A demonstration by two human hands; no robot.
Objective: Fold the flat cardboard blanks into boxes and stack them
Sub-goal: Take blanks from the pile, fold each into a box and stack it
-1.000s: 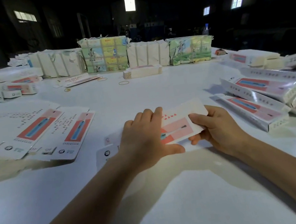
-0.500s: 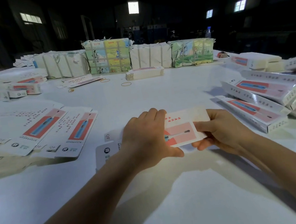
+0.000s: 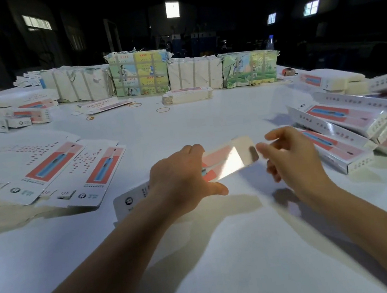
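**Right hand coming off the blank mid-fold**

You are working one cardboard blank [image 3: 228,160] at the near middle of the white table [image 3: 215,266], and all places below are given from that blank. Your left hand [image 3: 182,181] is gripping its left half, fingers curled over the far edge and thumb out along the near side. Your right hand [image 3: 289,155], which was pinching the right end half a second ago, is now sitting just right of the blank with fingers loosely spread; motion blur prevents confirming any contact, so I am recording it as released. The blank's right end is tilting up and catching glare, where earlier it was lying flatter.

Judgement: you are re-gripping to open the sleeve or turn an end flap; the box is not yet formed.

Left of the blank, loose flat blanks [image 3: 49,165] are lying fanned. Right of it, the finished boxes [image 3: 348,131] are piling up. Well beyond it, wrapped bundles [image 3: 138,73] are standing in a row.
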